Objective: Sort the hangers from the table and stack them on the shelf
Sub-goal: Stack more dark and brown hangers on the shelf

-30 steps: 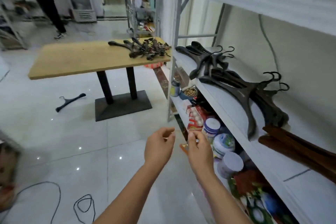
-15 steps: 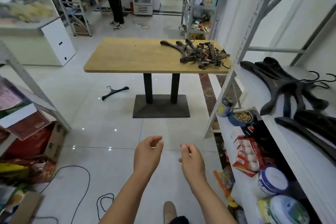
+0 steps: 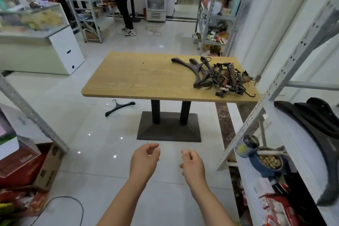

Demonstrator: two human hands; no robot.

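Left grip point(image 3: 145, 161) and right grip point(image 3: 192, 165) are hanging loosely curled, holding nothing, above the floor. Brown hangers point(image 3: 216, 77) are lying heaped at the surface's point(image 3: 146, 79) right end; black hangers point(image 3: 311, 115) are resting on the shelf point(image 3: 282, 124).

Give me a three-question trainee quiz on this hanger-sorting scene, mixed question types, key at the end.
1. True or false: the left hand and the right hand each hold a hanger.
2. Where on the table does the hanger pile lie? A) near-left corner B) right part C) centre
3. Fill in: a single black hanger lies on the ___, left of the table.
Key: 1 false, both hands are empty; 2 B; 3 floor.
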